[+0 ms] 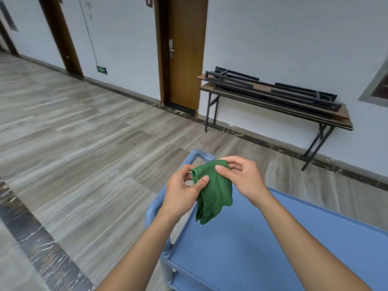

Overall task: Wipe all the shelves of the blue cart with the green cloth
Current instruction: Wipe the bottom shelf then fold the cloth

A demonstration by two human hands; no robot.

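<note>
The green cloth (216, 192) hangs crumpled in the air above the blue cart's top shelf (262, 244). My left hand (182, 192) pinches its upper left corner between thumb and fingers. My right hand (243, 177) pinches the upper right edge, thumb on the front of the cloth. The cloth's lower end dangles just above the shelf surface. The cart's curved handle (197, 154) shows behind my hands, and a sliver of a lower shelf (184, 284) appears at the bottom edge.
Grey wood-pattern floor (84, 133) spreads to the left of the cart. A folding table (273, 108) with another upturned on it stands against the white wall at the right. A wooden door (184, 51) is set in the far wall.
</note>
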